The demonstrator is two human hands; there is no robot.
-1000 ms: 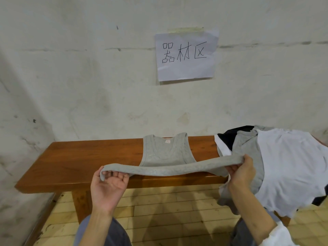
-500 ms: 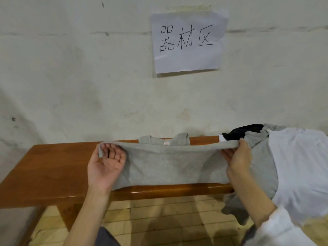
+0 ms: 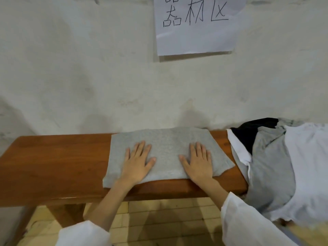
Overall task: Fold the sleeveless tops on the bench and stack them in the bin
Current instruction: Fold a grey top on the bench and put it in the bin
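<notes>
Fingers (image 3: 141, 148) of the left hand (image 3: 137, 162): straight, slightly spread, flat on cloth. Fingers (image 3: 198, 150) of the right hand (image 3: 197, 162): the same. Neither grips anything; both palms press down.

Under them is the grey top (image 3: 166, 139), lying at centre frame on the tabletop (image 3: 53, 166). It is folded to a broad rectangle. The far edge is near the wall and the near edge sits at the front lip.

- Long axis: left to right, along the tabletop.
- Heading: cannot tell. Neckline and straps are hidden inside the fold.

Progress, as a judgement: early. This top looks folded once and is being smoothed. It is too wide as it lies, so it likely needs another fold across.

Right of frame is a pile of tops (image 3: 273, 166) in grey, white and black. They are unfolded and draped over the tabletop's end. All of these are left to do.

The bin is not in view, so the stack cannot be checked.

Upper frame: a paper sign (image 3: 195, 36) on the wall.
</notes>
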